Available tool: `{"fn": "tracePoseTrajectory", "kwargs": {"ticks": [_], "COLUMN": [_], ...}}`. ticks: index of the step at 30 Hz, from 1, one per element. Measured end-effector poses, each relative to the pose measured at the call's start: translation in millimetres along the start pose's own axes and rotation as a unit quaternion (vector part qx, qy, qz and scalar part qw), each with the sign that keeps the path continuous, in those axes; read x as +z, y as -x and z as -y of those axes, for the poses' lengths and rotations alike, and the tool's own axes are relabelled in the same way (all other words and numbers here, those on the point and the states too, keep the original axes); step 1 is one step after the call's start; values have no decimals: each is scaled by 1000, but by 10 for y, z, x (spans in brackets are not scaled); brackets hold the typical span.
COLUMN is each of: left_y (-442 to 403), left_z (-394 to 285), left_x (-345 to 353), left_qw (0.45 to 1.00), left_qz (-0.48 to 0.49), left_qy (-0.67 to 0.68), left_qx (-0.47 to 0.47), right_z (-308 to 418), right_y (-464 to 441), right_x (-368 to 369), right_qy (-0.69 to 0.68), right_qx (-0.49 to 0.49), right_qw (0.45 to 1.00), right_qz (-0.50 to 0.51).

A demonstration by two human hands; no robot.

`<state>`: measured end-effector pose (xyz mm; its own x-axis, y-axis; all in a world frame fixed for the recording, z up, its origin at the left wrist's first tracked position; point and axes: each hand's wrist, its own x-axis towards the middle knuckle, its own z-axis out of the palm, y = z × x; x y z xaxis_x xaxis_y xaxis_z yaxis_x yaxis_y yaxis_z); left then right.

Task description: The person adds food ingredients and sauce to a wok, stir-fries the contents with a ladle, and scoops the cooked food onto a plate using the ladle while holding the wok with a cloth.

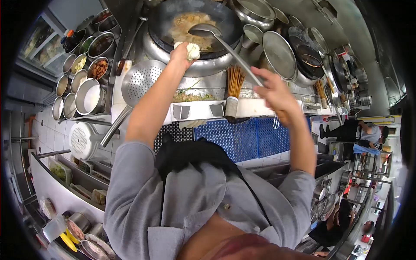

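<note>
A large dark wok [162,21] sits on the round stove ring, with brownish food in bubbling liquid [182,26] inside. My left hand [180,56] is closed on a bunched whitish cloth [193,52] at the wok's near rim. Whether the fingers also grip the rim beneath the cloth is hidden. In my right hand [274,90] is the long handle of a metal ladle [236,56], whose bowl rests over the food. Motion slightly blurs that hand.
Left of the wok lies a perforated strainer [141,82], its handle pointing towards me. A bamboo wok brush [234,86] stands at the stove's front edge. Metal pots of ingredients [99,68] crowd the left side. A large round strainer [278,56] sits right. Another person [368,132] stands far right.
</note>
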<state>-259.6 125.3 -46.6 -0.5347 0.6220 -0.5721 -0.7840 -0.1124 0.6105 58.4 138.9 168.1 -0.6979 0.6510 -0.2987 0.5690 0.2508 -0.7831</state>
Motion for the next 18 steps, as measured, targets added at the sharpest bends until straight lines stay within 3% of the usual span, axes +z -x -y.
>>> {"fn": "tracePoseTrajectory", "kwargs": {"ticks": [2,5,8,12,13,16,17,18], "left_y": [373,712,468,524,1023,1674,1618,1626], "left_z": [-196,-252,-114,383,413,226,92,-107], "left_x": [156,237,16,-357,-312,-213,-126,-35], "left_qw": [1000,1000,998,993,994,997,994,995], "left_qz": [9,6,56,63,19,25,61,99], "left_qy": [3,26,16,67,71,72,87,18], "left_qx": [-5,-5,2,79,76,-2,-20,-16], "right_z": [148,125,51,-258,-295,-107,-17,-12], "right_y": [128,64,-373,-804,-805,-602,-570,-612], "right_x": [-384,-491,-208,233,237,71,16,-14], "right_qy": [91,151,177,105,111,83,82,82], "right_qx": [28,-15,-57,-107,-136,-71,-54,-54], "right_qw": [991,982,978,989,984,993,993,990], "right_qz": [89,112,97,-8,-21,45,70,97]}}
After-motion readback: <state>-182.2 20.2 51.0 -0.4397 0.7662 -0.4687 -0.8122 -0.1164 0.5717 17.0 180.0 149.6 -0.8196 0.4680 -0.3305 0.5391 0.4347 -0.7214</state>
